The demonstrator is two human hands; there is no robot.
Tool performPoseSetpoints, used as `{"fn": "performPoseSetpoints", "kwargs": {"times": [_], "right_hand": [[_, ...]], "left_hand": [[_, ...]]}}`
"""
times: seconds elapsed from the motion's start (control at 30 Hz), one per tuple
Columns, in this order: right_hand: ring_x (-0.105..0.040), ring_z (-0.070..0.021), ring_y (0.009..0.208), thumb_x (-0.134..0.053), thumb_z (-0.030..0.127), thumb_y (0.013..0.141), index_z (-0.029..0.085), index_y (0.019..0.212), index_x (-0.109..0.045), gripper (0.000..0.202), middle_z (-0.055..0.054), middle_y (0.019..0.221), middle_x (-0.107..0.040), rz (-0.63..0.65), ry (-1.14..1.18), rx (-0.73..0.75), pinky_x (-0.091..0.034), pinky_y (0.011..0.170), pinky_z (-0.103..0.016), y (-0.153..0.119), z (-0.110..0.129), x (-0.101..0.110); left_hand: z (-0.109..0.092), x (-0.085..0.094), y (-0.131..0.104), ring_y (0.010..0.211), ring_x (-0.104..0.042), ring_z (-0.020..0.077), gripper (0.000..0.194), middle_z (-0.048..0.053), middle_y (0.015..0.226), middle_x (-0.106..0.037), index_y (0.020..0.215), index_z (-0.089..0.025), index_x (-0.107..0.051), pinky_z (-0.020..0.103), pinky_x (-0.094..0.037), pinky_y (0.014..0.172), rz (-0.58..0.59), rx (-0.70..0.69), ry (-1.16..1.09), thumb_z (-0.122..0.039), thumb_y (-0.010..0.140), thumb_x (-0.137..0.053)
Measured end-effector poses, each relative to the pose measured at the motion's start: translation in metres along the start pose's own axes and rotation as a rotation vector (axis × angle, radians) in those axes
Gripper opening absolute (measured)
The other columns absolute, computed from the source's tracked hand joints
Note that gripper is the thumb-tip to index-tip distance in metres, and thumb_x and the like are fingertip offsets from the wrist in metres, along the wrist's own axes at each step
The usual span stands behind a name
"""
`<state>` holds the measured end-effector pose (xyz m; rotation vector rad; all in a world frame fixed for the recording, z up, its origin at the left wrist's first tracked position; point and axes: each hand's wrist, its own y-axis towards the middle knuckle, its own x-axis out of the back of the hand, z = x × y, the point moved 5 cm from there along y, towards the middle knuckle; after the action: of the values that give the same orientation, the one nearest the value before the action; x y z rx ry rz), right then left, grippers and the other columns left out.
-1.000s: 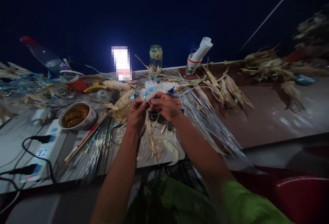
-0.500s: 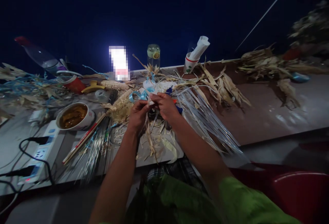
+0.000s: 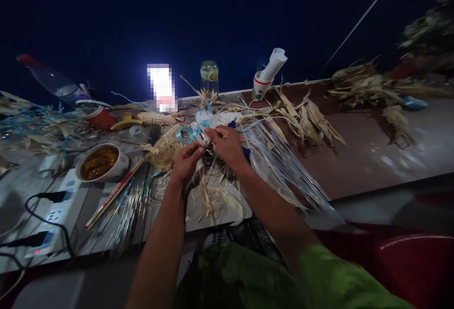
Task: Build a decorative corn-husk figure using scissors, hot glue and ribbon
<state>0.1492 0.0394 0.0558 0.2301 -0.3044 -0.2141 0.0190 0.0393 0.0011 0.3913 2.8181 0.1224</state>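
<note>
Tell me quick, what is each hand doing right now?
Left hand: closed, pinching a small husk bundle.
Right hand: closed, pinching the same bundle from the other side.

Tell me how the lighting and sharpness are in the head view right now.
Head view: dim overall, with a black-blue background; one bright, blown-out lamp behind the table glares and lights mainly the centre. The left hand and right hand are lit but soft, and what they pinch is too small to tell. The edges curve and smear; the husks far right are blurred.
</note>
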Motion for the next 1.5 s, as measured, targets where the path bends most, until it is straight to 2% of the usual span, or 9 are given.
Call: {"fn": "performPoseSetpoints", "kwargs": {"times": [0.13,0.4,0.57,0.7,0.93,1.07,1.2,1.4,1.5], "right_hand": [[-0.032,-0.0066,0.051,-0.05,0.045,0.077,0.017,0.047,-0.033,0.045,0.005,0.049,-0.033,0.055,-0.026,0.021,-0.024,0.051,-0.023,-0.002,0.004,-0.003],[-0.031,-0.005,0.043,-0.056,0.05,0.071,0.017,0.045,-0.036,0.046,0.006,0.042,-0.033,0.085,0.167,-0.122,-0.025,0.046,-0.022,-0.003,-0.001,-0.003],[-0.039,-0.0061,0.042,-0.063,0.051,0.062,0.017,0.048,-0.043,0.042,0.005,0.043,-0.044,0.173,0.465,-0.329,-0.03,0.044,-0.021,-0.006,-0.008,-0.014],[-0.037,-0.0052,0.039,-0.069,0.048,0.057,0.018,0.049,-0.044,0.04,0.007,0.042,-0.042,0.154,0.649,-0.451,-0.03,0.041,-0.021,-0.003,-0.013,-0.015],[-0.029,-0.003,0.038,-0.057,0.057,0.067,0.018,0.056,-0.045,0.043,0.007,0.047,-0.041,-0.104,0.789,-0.413,-0.028,0.04,-0.02,0.012,-0.022,0.01],[-0.037,-0.0034,0.042,-0.056,0.064,0.064,0.017,0.065,-0.053,0.047,0.004,0.056,-0.049,0.154,0.769,-0.408,-0.03,0.042,-0.02,0.007,-0.011,0.002],[-0.041,-0.0041,0.048,-0.064,0.055,0.062,0.016,0.073,-0.057,0.041,0.004,0.06,-0.052,0.378,0.679,-0.297,-0.034,0.048,-0.019,-0.003,0.005,-0.008],[-0.044,-0.0054,0.051,-0.068,0.041,0.062,0.016,0.057,-0.05,0.031,0.006,0.052,-0.05,0.329,0.493,-0.185,-0.037,0.055,-0.021,-0.004,0.002,-0.011],[-0.041,-0.0048,0.047,-0.068,0.041,0.061,0.016,0.053,-0.048,0.033,0.006,0.049,-0.049,0.297,0.535,-0.245,-0.033,0.05,-0.02,-0.004,-0.002,-0.012]], "left_hand": [[0.003,0.001,0.001,0.076,-0.06,0.0172,0.022,0.004,0.076,-0.068,0.076,-0.017,-0.069,0.032,-0.044,0.079,0.009,0.019,0.037,-0.035,0.064,-0.071],[0.006,0.003,0.0,0.072,-0.057,0.0151,0.022,0.002,0.073,-0.064,0.076,-0.017,-0.069,0.029,-0.043,0.076,0.009,-0.006,0.009,-0.033,0.061,-0.073],[0.001,0.001,-0.001,0.074,-0.057,0.0149,0.018,0.002,0.076,-0.063,0.074,-0.018,-0.068,0.03,-0.043,0.076,0.045,-0.058,0.018,-0.031,0.062,-0.072],[-0.002,0.0,-0.001,0.074,-0.057,0.0152,0.018,0.002,0.075,-0.064,0.072,-0.019,-0.068,0.03,-0.043,0.077,0.028,-0.066,0.02,-0.031,0.061,-0.073],[-0.002,0.005,-0.002,0.069,-0.058,0.0131,0.016,0.001,0.07,-0.064,0.069,-0.018,-0.068,0.027,-0.043,0.071,-0.066,-0.048,0.036,-0.031,0.061,-0.073],[-0.004,0.005,-0.001,0.071,-0.058,0.0135,0.017,0.001,0.069,-0.063,0.069,-0.018,-0.068,0.029,-0.043,0.075,-0.068,-0.07,-0.007,-0.032,0.062,-0.073],[-0.005,0.004,0.0,0.07,-0.057,0.013,0.019,0.001,0.07,-0.062,0.07,-0.017,-0.068,0.029,-0.043,0.076,-0.056,-0.062,-0.039,-0.033,0.061,-0.074],[-0.005,0.005,0.0,0.071,-0.057,0.0132,0.018,0.0,0.07,-0.063,0.07,-0.018,-0.067,0.029,-0.043,0.076,-0.053,-0.072,-0.035,-0.032,0.061,-0.074],[-0.004,0.004,0.0,0.073,-0.058,0.0148,0.022,0.001,0.071,-0.063,0.07,-0.017,-0.067,0.03,-0.044,0.077,-0.065,-0.059,-0.037,-0.034,0.059,-0.074]]}}
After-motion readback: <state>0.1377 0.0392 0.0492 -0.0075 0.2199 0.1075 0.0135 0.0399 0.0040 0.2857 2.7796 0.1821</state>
